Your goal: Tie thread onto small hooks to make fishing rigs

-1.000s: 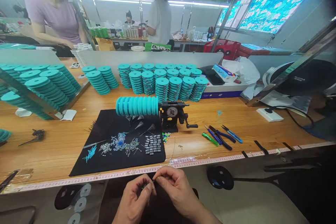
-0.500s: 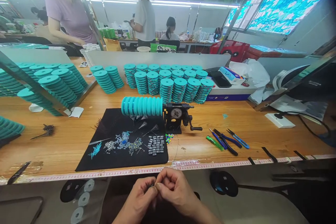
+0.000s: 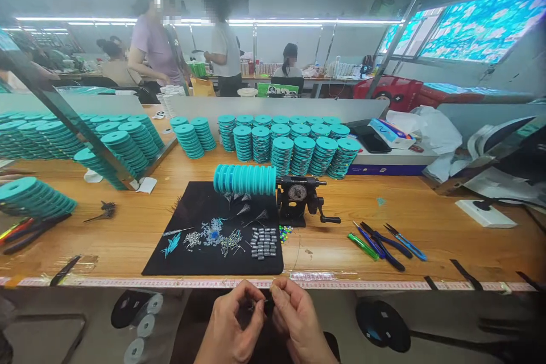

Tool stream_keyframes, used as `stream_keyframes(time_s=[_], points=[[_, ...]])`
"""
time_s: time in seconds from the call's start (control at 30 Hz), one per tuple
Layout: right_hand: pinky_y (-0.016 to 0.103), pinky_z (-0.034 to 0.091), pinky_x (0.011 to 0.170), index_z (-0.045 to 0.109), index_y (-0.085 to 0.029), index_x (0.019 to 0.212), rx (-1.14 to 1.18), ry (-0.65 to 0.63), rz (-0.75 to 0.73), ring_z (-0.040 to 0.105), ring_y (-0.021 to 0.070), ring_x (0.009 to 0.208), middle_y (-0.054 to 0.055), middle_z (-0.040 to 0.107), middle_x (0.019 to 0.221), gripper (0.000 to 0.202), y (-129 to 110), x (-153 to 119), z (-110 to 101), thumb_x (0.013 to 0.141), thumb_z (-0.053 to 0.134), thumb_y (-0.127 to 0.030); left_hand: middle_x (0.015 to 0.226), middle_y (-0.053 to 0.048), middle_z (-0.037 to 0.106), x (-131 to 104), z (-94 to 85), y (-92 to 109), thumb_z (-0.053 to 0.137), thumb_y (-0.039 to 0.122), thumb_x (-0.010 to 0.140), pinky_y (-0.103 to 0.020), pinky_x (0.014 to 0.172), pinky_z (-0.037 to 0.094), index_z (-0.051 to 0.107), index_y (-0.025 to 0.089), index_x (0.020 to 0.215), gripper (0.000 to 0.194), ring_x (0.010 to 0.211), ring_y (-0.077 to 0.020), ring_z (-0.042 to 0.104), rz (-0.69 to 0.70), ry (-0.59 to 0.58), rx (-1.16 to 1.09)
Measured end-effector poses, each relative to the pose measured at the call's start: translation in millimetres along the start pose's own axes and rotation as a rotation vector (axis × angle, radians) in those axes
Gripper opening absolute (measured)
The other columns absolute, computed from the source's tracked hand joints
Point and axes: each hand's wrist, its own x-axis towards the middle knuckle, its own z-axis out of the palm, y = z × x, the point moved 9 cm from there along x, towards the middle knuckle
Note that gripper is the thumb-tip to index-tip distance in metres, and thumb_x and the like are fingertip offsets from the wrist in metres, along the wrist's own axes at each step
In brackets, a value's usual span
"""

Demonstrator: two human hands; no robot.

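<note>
Small dark piece (image 3: pixel 268 300), head view: held at the front edge of the table (image 3: pixel 328 205), between the two hands. The plastic bag (image 3: pixel 437 128) sits at the back right; its contents cannot be made out. The piece is thin and partly hidden by fingers, its exact shape too small to tell. The left hand (image 3: pixel 232 321) is curled, thumb and forefinger nearly closed on the piece; the right hand (image 3: pixel 298 318) has thumb and forefinger drawn together beside it, and whether they grip it cannot be told. Beyond the hands, the black mat (image 3: pixel 170 259) bears grey cylinders (image 3: pixel 263 243), teal slivers (image 3: pixel 172 244) and small clear pieces (image 3: pixel 212 232). Teal discs (image 3: pixel 245 180) line the shaft of the hand-cranked winder (image 3: pixel 294 199), overhanging the mat's far edge. Stacked teal spools (image 3: pixel 301 154) stand behind it. Pliers (image 3: pixel 386 247) lie to the right, near the green-handled tool (image 3: pixel 362 246). The slanted metal post (image 3: pixel 81 119) hides part of the left-hand stacks.
</note>
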Motion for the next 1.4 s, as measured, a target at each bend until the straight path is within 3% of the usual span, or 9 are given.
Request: stream_keyframes(time_s=[0.13,0.27,0.53,0.63,0.77,0.9,1.1,1.27,1.4], points=[[0.019,0.01,0.038,0.049,-0.019,0.08,-0.005,-0.046,-0.034,0.014,0.0029,0.038,-0.014,0.027,0.047,0.042,-6.3,0.5,7.2,0.084,0.067,-0.056,0.059,0.0,0.064,-1.6,-8.4,-3.8,0.054,0.036,0.089,-0.024,0.06,0.047,0.056,0.02,0.077,0.02,0.056,-0.016,0.061,-0.024,0.118,-0.162],[0.019,0.011,0.038,0.048,-0.019,0.081,0.006,-0.057,-0.054,0.015,0.0031,0.039,-0.014,0.028,0.047,0.041,-12.2,-2.0,9.8,0.085,0.066,-0.056,0.058,0.001,0.061,-0.3,1.4,-9.1,0.055,0.044,0.088,-0.024,0.058,0.048,0.055,0.019,0.08,0.026,0.055,-0.0147,0.058,-0.094,0.048,-0.414],[0.022,0.011,0.043,0.048,-0.019,0.082,-0.039,-0.01,-0.035,0.015,0.005,0.044,-0.012,0.028,0.052,0.04,-13.9,-7.4,8.3,0.085,0.066,-0.054,0.056,0.001,0.056,-1.7,-0.5,-2.5,0.061,0.032,0.08,-0.022,0.05,0.04,0.058,0.018,0.065,0.021,0.05,-0.0123,0.05,-0.015,0.069,-0.037],[0.022,0.016,0.048,0.052,-0.017,0.087,-0.222,-0.023,-0.097,0.022,0.0076,0.051,-0.009,0.032,0.059,0.038,-25.8,-10.8,11.0,0.087,0.061,-0.054,0.049,0.005,0.047,-1.1,-4.7,-5.3,0.063,0.033,0.079,-0.02,0.044,0.034,0.063,0.017,0.064,0.022,0.043,-0.0092,0.038,-0.047,0.069,-0.022],[0.023,0.024,0.052,0.056,-0.017,0.109,-0.664,-0.035,-0.26,0.029,0.0105,0.054,-0.009,0.029,0.061,0.026,-51.6,-19.6,15.7,0.091,0.055,-0.036,0.057,-0.002,0.063,1.8,-16.0,-0.5,0.067,0.04,0.078,-0.021,0.049,0.042,0.071,0.018,0.068,0.025,0.05,-0.0132,0.05,-0.049,0.047,-0.022],[0.024,0.029,0.055,0.064,-0.018,0.099,-0.97,-0.022,-0.347,0.037,0.0116,0.054,-0.007,0.033,0.059,0.015,-62.1,-23.3,19.1,0.086,0.055,-0.022,0.06,-0.003,0.065,2.7,-20.5,2.5,0.065,0.044,0.08,-0.021,0.049,0.043,0.071,0.017,0.069,0.03,0.051,-0.0133,0.052,-0.045,0.042,-0.017],[0.024,0.027,0.051,0.065,-0.017,0.08,-1.065,0.023,-0.409,0.037,0.011,0.052,-0.005,0.04,0.059,0.015,-67.2,-22.7,18.5,0.086,0.052,-0.023,0.061,-0.002,0.061,2.2,-15.4,-0.4,0.062,0.045,0.083,-0.02,0.051,0.042,0.069,0.016,0.071,0.032,0.053,-0.0133,0.05,-0.052,-0.011,-0.021],[0.023,0.025,0.048,0.065,-0.017,0.07,-1.015,0.124,-0.393,0.03,0.0088,0.046,-0.009,0.026,0.052,0.011,-101.8,-32.7,24.7,0.078,0.059,-0.022,0.059,0.003,0.051,6.5,-58.5,-16.3,0.062,0.048,0.083,-0.019,0.049,0.036,0.067,0.018,0.076,0.031,0.054,-0.0122,0.044,-0.074,0.144,0.019],[0.026,0.025,0.046,0.066,-0.023,0.061,-0.884,0.015,-0.387,0.032,0.01,0.043,-0.007,0.031,0.045,0.014,-130.0,-55.5,39.4,0.072,0.068,-0.031,0.057,0.003,0.05,3.1,-94.8,-27.1,0.063,0.053,0.08,-0.02,0.048,0.035,0.068,0.018,0.077,0.036,0.053,-0.0125,0.043,-0.089,0.287,0.052]])
